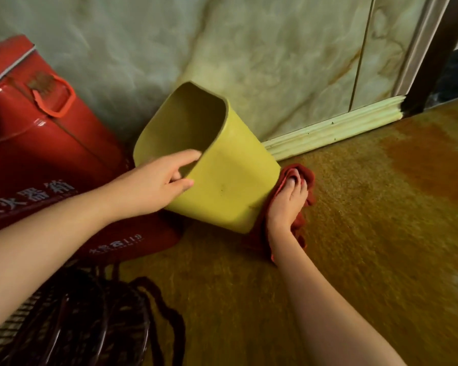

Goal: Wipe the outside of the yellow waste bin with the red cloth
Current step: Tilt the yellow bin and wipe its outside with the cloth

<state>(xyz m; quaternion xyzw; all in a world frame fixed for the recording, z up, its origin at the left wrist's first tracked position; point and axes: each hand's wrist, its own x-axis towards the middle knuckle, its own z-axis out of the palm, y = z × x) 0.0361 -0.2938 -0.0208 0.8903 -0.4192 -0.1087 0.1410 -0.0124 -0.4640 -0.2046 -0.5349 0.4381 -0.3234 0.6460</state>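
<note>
The yellow waste bin (230, 175) stands tilted to the left on the floor by the wall, its open mouth facing up and left. My left hand (156, 183) grips its near rim, fingers inside and thumb on the outer wall. My right hand (286, 204) presses the crumpled red cloth (306, 178) against the bin's lower right side, close to its base. Part of the cloth is hidden under my hand and behind the bin.
A red box (37, 138) with an orange handle and white lettering stands just left of the bin. A dark basket with cords (90, 320) lies at the lower left. Marbled wall and skirting board (336, 128) run behind. Patterned brown-yellow floor (368, 220) spreads to the right.
</note>
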